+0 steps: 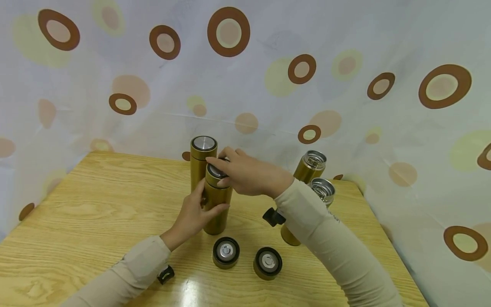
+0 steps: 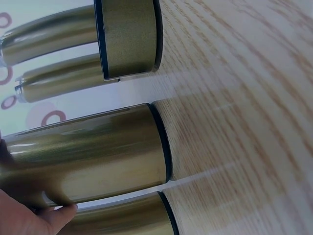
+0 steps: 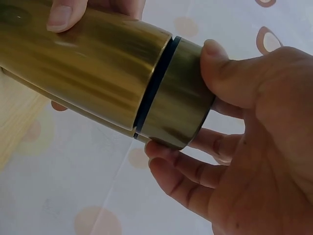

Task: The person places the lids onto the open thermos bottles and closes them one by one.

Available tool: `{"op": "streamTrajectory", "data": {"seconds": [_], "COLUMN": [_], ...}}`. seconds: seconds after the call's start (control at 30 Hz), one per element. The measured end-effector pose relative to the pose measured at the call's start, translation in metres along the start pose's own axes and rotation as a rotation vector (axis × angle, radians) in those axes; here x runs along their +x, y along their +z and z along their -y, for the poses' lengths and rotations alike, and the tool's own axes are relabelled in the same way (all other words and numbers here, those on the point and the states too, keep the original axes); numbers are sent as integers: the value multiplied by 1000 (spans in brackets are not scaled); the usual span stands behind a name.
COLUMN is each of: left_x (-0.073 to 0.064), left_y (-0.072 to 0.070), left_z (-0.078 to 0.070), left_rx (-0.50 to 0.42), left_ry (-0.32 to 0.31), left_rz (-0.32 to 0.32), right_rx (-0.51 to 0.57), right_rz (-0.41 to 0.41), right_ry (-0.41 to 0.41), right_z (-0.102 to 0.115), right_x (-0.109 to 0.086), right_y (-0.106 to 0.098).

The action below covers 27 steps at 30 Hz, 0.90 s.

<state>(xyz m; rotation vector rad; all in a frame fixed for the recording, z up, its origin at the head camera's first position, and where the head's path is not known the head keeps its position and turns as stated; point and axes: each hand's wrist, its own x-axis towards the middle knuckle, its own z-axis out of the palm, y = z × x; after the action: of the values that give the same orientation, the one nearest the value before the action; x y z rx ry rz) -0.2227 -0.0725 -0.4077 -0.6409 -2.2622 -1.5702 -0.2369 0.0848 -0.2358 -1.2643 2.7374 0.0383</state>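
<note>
A gold thermos flask stands upright near the middle of the table. My left hand grips its body, with the thumb across the front and the fingers on the far left side. From above, my right hand pinches the flask's gold lid between thumb and fingertips. A narrow dark line separates lid and body in the right wrist view. Close behind it is a second gold flask, its lid on. In the left wrist view the held flask's dark base meets the wooden table.
Two lidless gold flasks with silver mouths stand at the right, partly behind my right sleeve. Two removed lids lie inner side up in front. A patterned cloth hangs behind the wooden table.
</note>
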Motion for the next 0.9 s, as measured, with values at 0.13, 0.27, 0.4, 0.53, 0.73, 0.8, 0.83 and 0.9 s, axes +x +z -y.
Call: {"op": "streamTrajectory", "data": {"seconds": [0.13, 0.27, 0.4, 0.53, 0.73, 0.8, 0.83, 0.9], "left_x": [-1, -1, -1, -1, -1, -1, -1, -1], "left_y": [0, 0, 1, 1, 1, 0, 0, 0], "left_z": [-1, 0, 0, 1, 1, 1, 1, 1], "left_rx": [1, 0, 11, 28, 30, 31, 30, 32], "left_ry": [4, 8, 15, 18, 30, 30, 30, 24], "left_rz": [-1, -2, -7, -7, -13, -15, -15, -14], "right_rx": [-17, -22, -13, -26, -24, -27, -29, -31], "right_rz": [-39, -70, -136, -247, -323, -332, -334, -341], "right_ry": [2, 45, 113, 128, 174, 186, 192, 197], "right_z": [0, 0, 3, 8, 13, 13, 14, 14], "right_x": [-1, 0, 0, -1, 0, 0, 1, 1], "right_y": [3, 7, 13, 21, 28, 29, 30, 30]}}
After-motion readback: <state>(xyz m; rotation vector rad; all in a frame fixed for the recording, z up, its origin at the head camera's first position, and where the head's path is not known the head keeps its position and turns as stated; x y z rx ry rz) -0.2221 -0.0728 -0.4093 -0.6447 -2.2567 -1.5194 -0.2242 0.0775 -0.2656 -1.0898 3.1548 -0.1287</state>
